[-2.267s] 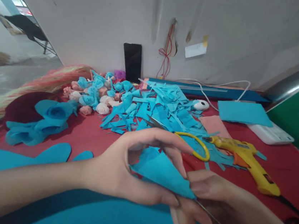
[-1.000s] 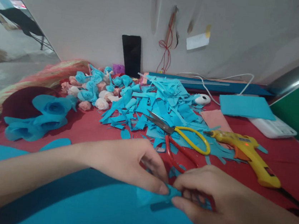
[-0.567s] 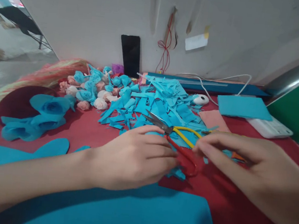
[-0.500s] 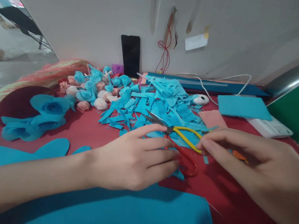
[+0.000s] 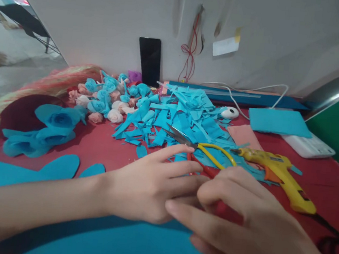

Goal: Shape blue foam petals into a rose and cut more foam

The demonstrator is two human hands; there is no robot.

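Note:
My left hand (image 5: 146,185) lies low over the red tabletop, fingers stretched to the right and index finger raised toward the scissors (image 5: 199,148). My right hand (image 5: 238,222) is just right of it, fingers curled and thumb pointing left, touching the left fingertips. Whatever sits between the two hands is hidden. The scissors, with one yellow and one red handle, lie just beyond the fingers, the red handle partly covered. A large blue felt sheet (image 5: 107,242) lies under my left wrist.
A yellow glue gun (image 5: 277,176) lies to the right, its cord trailing off. A heap of blue felt scraps (image 5: 182,118) and small rolled roses (image 5: 107,103) fill the middle. Big blue felt flowers (image 5: 46,129) lie at left. A phone (image 5: 149,61) leans on the wall.
My right hand has drawn back from near the glue gun and curled in close against my left fingertips. The blue cone held earlier is no longer visible.

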